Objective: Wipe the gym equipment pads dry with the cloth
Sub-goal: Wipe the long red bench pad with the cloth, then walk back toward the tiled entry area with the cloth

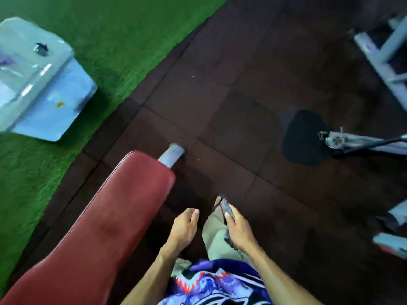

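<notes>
A long red bench pad (105,221) runs from the lower left toward the middle of the head view, with a grey frame tube (172,154) poking out past its far end. My right hand (239,230) grips a small dark grey cloth (228,211), held low over my leg, to the right of the pad. My left hand (184,227) hangs with loosely curled fingers and holds nothing, just off the pad's right edge. Neither hand touches the pad.
Dark rubber floor tiles (231,119) lie ahead, green turf (105,36) to the left. A pale blue-grey box (37,82) stands on the turf. A black seat pad (306,137) on a grey machine arm (363,143) is at right, more grey frame (378,56) beyond.
</notes>
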